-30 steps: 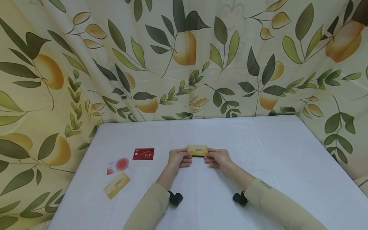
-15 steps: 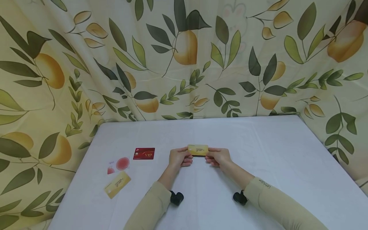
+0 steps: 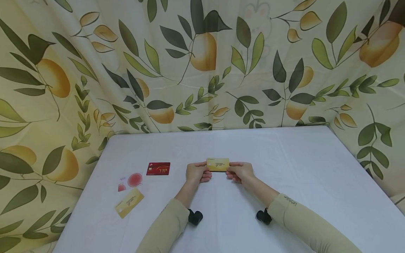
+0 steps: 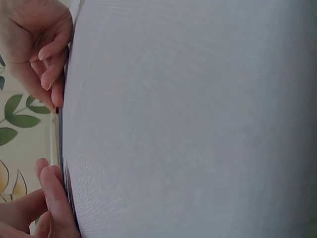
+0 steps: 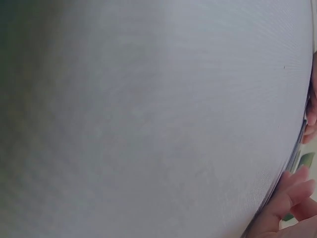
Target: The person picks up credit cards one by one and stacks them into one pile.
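The left hand [image 3: 197, 173] and right hand [image 3: 241, 172] are pinching opposite ends of a gold rectangular card [image 3: 218, 164] between their fingers, holding it over the white cloth-covered surface [image 3: 284, 158]. A red rectangular "VIP" card [image 3: 158, 168] is lying left of them.

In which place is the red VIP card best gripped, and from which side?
The red VIP card lies flat on the table, its right end facing the left hand, so probably pinch its long edges there, coming from the right.
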Demonstrator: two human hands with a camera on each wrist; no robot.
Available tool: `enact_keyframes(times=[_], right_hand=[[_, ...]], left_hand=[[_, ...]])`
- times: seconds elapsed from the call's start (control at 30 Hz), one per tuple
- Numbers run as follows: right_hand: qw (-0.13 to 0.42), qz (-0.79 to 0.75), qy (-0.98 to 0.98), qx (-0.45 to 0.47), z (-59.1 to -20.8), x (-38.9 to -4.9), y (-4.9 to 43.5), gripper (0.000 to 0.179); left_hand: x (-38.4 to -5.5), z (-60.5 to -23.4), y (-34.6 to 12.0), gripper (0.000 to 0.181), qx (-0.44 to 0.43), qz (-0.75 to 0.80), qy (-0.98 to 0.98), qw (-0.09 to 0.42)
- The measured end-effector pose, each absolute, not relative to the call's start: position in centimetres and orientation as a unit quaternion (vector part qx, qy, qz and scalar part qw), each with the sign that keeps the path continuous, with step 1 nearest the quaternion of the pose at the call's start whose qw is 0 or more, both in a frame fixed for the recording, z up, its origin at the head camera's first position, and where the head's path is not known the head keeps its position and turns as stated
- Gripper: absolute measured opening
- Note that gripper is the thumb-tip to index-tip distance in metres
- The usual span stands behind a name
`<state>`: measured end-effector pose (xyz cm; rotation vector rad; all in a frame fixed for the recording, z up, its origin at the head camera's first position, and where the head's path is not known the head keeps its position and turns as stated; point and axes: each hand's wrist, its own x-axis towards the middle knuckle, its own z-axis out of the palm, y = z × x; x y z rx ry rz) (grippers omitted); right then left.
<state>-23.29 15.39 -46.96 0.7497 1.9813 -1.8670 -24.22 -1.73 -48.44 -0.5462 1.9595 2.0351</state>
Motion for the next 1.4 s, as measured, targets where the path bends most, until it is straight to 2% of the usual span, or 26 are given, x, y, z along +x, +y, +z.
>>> enact_keyframes(times=[0.87,1.13,1.4], right_hand=[[0.157,-0.656,0.693,0.254,-47.1,-23.2,15.5,0.033],[0.162,-0.676,0.67,0.263,-46.6,-23.2,15.6,0.034],[0.168,-0.707,0.643,0.242,-45.3,-23.0,14.7,0.038]], left_hand=[[-24.1,-48.5,-1.7,0.033,-0.193,0.698,0.681,0.113],[-24.1,-48.6,-1.8,0.031,-0.214,0.717,0.657,0.092],[-23.6,-47.7,-3.6,0.032,-0.23,0.762,0.596,0.11]])
